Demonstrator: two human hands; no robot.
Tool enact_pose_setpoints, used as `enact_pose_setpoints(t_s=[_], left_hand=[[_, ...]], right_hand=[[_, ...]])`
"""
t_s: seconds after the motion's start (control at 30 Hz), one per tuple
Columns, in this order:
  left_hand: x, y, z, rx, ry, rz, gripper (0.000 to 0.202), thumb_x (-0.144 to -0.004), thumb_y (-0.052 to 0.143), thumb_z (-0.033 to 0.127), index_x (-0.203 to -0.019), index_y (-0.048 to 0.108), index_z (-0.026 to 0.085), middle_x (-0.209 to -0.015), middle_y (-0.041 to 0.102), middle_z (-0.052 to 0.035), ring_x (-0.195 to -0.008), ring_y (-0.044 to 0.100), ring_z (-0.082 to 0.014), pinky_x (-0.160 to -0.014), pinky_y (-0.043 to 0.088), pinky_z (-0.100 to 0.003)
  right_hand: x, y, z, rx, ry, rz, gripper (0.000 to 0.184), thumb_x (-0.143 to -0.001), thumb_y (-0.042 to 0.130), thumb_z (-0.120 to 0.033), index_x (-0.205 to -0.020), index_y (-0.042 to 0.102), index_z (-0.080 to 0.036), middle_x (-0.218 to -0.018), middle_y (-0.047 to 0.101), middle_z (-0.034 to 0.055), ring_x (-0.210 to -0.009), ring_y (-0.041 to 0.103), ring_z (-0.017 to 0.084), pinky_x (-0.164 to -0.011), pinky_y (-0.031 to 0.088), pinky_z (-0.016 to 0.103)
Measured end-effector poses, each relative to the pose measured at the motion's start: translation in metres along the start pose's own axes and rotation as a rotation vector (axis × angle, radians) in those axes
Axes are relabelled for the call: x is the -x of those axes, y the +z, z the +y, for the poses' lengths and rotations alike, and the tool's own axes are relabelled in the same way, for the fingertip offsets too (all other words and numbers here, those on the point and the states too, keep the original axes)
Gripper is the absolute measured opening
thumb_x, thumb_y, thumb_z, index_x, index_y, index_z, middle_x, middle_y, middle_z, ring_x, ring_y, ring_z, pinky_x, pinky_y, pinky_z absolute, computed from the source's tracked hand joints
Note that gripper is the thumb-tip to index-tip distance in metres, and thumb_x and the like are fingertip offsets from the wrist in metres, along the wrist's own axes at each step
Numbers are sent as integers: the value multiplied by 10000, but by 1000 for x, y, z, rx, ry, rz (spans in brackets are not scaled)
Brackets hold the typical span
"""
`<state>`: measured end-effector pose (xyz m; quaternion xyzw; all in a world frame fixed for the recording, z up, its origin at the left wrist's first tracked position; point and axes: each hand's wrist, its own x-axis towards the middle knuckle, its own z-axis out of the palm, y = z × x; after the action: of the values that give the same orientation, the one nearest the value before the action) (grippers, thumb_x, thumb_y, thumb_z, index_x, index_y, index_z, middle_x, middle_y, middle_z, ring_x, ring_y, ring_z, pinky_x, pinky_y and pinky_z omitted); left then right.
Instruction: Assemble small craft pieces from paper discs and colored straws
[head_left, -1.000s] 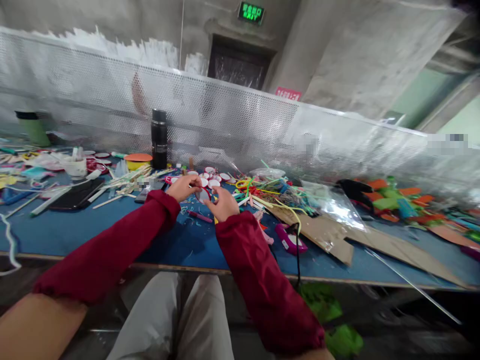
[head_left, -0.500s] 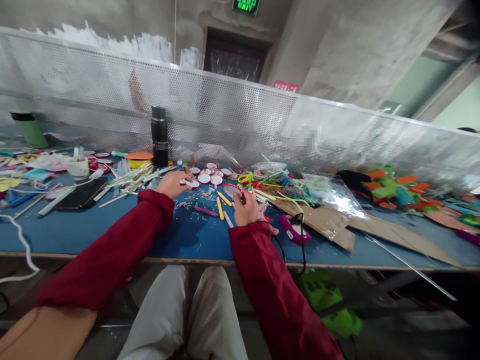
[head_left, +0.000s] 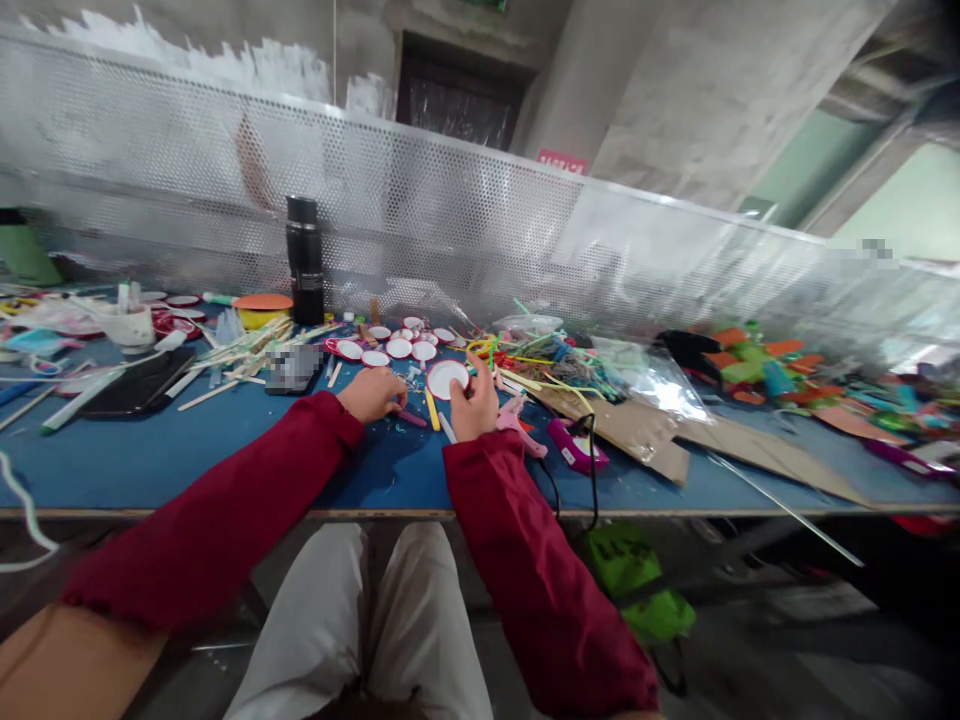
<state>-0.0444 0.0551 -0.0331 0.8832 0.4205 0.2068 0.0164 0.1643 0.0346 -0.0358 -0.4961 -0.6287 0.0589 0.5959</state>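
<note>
My right hand (head_left: 474, 402) holds a round white disc with a red rim (head_left: 442, 380), its white face turned towards me and my thumb over its right edge. To its left, my left hand (head_left: 373, 394) is low over the table with its fingers drawn together at the near end of a slim purple stick (head_left: 412, 418). The fingertips partly hide that end. Between the hands lies a yellow stick (head_left: 433, 411). Just behind them, several similar red-rimmed white discs (head_left: 400, 348) lie grouped on the blue table (head_left: 360, 478).
A pink glue gun (head_left: 519, 425) and a purple device (head_left: 576, 446) with a black cable lie right of my hands. Behind stand a black bottle (head_left: 304, 262) and a perforated metal screen (head_left: 465, 230). Wooden sticks (head_left: 262, 345), a phone (head_left: 139, 383) and cardboard (head_left: 637, 435) surround the work.
My left hand has come away from the disc group, nearer to me, and down to the purple stick. The disc in my right hand has turned its white face towards me.
</note>
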Motion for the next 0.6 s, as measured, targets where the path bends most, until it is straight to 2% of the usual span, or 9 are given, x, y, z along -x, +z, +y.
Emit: enact_pose_setpoints(t_s=[0.13, 0.2, 0.27, 0.33, 0.4, 0.47, 0.53, 0.6], left_hand=[[2, -5, -1, 38, -26, 41, 178, -772, 693, 348, -913, 731, 246, -914, 704, -73, -951, 589, -251, -861, 390, -333], [2, -8, 1, 155, -52, 89, 258, -810, 645, 417, -982, 712, 236, -965, 709, -67, -958, 593, -238, -866, 400, -324], [2, -11, 7, 328, -69, 137, 345, -873, 545, 480, -1030, 683, 206, -990, 698, -65, -926, 596, -214, -837, 420, -310], [3, -13, 16, 481, -67, 158, 395, -905, 475, 508, -999, 664, 174, -931, 677, -52, -837, 585, -186, -758, 434, -290], [5, -16, 23, 548, -84, 167, 375, -885, 508, 504, -894, 651, 158, -791, 633, -22, -717, 542, -159, -657, 416, -268], [10, -19, 23, 569, -126, 210, 311, -856, 565, 454, -806, 639, 157, -700, 585, 0, -658, 507, -142, -610, 393, -253], [16, -24, 14, 645, -229, 360, 220, -829, 605, 371, -774, 638, 161, -695, 580, 6, -668, 512, -136, -612, 394, -242], [23, -30, 1, 858, -455, 595, 134, -807, 620, 297, -781, 628, 165, -692, 579, 7, -657, 533, -132, -579, 400, -225]], right_hand=[[8, -7, 7, 39, -48, -20, 399, -847, 442, -251, -1220, 578, -215, -1201, 654, 75, -1049, 616, 196, -910, 484, 321], [11, -8, 7, 67, -19, 37, 423, -852, 451, -264, -1262, 538, -206, -1183, 657, 84, -1020, 626, 198, -916, 483, 333], [14, -5, 4, 85, 3, 56, 418, -856, 485, -298, -1259, 522, -193, -1129, 667, 93, -926, 642, 199, -860, 498, 330], [19, 0, -3, 65, -33, -32, 338, -874, 503, -338, -1175, 561, -195, -1056, 680, 83, -860, 645, 191, -794, 506, 306], [25, 4, -13, 21, -120, -188, 269, -911, 486, -371, -1095, 596, -209, -969, 689, 54, -820, 644, 174, -753, 507, 280], [30, -1, -24, 22, -193, -248, 287, -928, 489, -400, -1116, 604, -217, -921, 689, 36, -794, 641, 163, -752, 510, 281], [35, -17, -34, 35, -228, -159, 365, -921, 521, -417, -1215, 569, -204, -975, 689, 56, -846, 645, 174, -808, 518, 311], [40, -42, -40, 54, -202, 8, 375, -946, 482, -411, -1249, 556, -202, -1084, 669, 98, -955, 639, 209, -867, 522, 372]])
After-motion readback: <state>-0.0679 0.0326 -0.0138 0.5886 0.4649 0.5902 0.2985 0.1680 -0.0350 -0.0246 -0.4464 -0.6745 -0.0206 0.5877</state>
